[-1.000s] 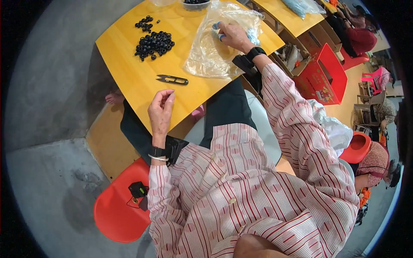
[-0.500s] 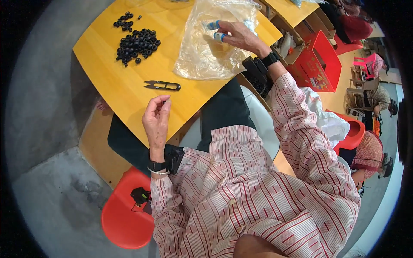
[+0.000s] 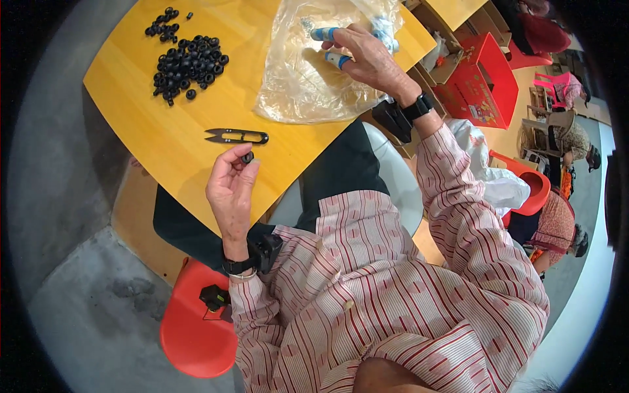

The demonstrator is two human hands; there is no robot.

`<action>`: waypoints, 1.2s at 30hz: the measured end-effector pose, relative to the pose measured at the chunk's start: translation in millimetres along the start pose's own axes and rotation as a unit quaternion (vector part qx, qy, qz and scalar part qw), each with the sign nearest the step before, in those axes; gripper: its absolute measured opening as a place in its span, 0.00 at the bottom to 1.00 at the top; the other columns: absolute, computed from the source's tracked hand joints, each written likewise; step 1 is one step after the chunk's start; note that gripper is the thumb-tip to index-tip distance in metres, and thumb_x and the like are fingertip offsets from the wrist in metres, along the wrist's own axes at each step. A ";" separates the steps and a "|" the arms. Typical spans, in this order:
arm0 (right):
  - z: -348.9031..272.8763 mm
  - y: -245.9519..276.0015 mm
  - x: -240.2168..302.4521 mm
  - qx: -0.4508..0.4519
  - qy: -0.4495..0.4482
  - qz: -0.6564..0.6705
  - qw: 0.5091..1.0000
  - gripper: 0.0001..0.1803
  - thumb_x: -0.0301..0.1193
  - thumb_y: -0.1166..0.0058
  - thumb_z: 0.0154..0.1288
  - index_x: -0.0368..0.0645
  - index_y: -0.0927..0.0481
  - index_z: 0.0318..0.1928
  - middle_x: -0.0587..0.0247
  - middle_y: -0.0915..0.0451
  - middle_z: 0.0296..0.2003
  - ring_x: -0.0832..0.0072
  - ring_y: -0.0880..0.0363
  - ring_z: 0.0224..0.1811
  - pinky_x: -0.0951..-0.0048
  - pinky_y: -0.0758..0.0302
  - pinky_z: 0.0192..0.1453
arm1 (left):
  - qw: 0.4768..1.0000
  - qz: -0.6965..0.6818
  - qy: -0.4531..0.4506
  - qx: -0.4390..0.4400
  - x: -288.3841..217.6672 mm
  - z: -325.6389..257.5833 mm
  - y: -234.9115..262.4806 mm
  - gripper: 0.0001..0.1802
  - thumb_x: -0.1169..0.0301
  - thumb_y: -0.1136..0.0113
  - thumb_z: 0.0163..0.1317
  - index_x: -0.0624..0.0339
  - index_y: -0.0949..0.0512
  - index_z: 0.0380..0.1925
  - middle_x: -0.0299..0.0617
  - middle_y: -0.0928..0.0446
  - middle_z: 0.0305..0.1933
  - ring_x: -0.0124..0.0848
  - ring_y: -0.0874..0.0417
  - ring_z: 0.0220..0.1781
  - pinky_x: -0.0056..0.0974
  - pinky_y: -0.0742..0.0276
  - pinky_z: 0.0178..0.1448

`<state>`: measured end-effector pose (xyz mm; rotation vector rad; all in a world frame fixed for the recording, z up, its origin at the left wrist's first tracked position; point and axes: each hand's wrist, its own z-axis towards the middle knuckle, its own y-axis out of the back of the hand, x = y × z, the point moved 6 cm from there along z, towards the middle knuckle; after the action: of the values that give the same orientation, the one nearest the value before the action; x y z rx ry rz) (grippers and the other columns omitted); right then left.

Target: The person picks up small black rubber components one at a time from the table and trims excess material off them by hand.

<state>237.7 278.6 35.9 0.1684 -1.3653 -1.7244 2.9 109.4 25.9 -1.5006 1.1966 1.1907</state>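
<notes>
Left hand pinches a black bead, likely fingertips-only to keep it exposed; right hand half open over plastic bag (no hold visible).

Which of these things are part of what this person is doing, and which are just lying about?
Part of the work, it seems:
small black ring-like piece, in the left hand
pile of black pieces
clear plastic bag, beneath the right hand
black snips, probably

Apparently just lying about:
red box
white sack
black device on the red seat
</notes>
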 end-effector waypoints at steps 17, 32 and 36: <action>11.3 -1.0 29.1 -0.001 0.013 -0.034 0.999 0.13 0.19 0.46 0.54 0.38 0.26 0.42 0.57 0.25 0.34 0.63 0.24 0.37 0.69 0.26 0.40 | 0.995 -0.006 -0.093 -0.023 -22.0 -8.4 14.2 0.14 0.81 0.41 0.57 0.68 0.25 0.45 0.34 0.26 0.36 0.20 0.28 0.36 0.24 0.31 0.45; 17.6 15.5 151.9 0.030 0.063 0.131 0.989 0.22 0.21 0.41 0.52 0.41 0.27 0.50 0.63 0.22 0.32 0.64 0.22 0.35 0.69 0.24 0.39 | 0.989 -0.141 -0.015 0.031 -11.5 -9.2 5.1 0.13 0.81 0.44 0.58 0.68 0.30 0.44 0.42 0.24 0.38 0.26 0.22 0.41 0.26 0.28 0.48; 20.9 4.5 176.5 0.053 0.157 0.058 0.985 0.28 0.18 0.41 0.47 0.41 0.29 0.53 0.64 0.22 0.32 0.65 0.24 0.32 0.69 0.24 0.35 | 0.998 -0.041 -0.054 -0.004 -10.5 -10.0 5.7 0.12 0.81 0.42 0.56 0.69 0.28 0.41 0.41 0.23 0.36 0.26 0.22 0.39 0.27 0.27 0.45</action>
<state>124.7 169.1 118.7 0.3952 -1.2080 -1.4584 -2.0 100.4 37.7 -1.4577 1.0498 1.2086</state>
